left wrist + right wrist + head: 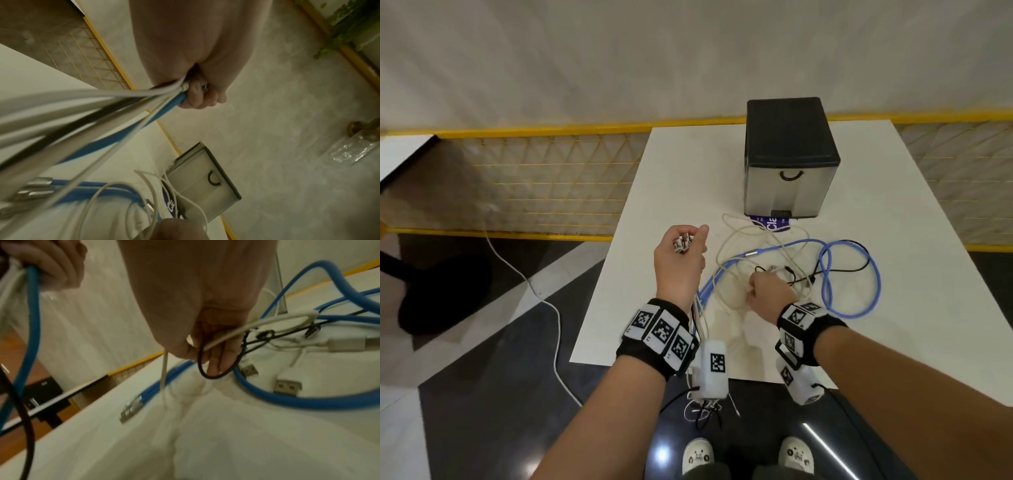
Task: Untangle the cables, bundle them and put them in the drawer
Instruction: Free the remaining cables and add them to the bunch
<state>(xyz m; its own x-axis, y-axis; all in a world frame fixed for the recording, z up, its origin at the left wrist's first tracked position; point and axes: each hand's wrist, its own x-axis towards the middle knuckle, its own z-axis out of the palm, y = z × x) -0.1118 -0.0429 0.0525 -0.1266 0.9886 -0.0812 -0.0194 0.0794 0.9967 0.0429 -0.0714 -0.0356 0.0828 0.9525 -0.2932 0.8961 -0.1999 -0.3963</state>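
Note:
A tangle of cables lies on the white table (876, 329): a thick blue cable (849, 274), thin white cables (726, 253) and a thin black cable (835, 270). My left hand (681, 260) is raised over the table's left side and grips several cable ends, blue, white and black (180, 91); metal plugs stick out above its fist. My right hand (767, 294) is down in the tangle, pinching a white cable (226, 335), with a black loop (213, 376) hanging round its fingers. The black and grey drawer box (791, 161) stands at the back of the table, drawer shut.
A purple card (770, 224) lies under the box's front edge. Loose USB plugs (287, 386) lie on the table by my right hand. A yellow mesh fence (534, 185) runs behind the table. A white cord (551, 315) trails on the floor to the left.

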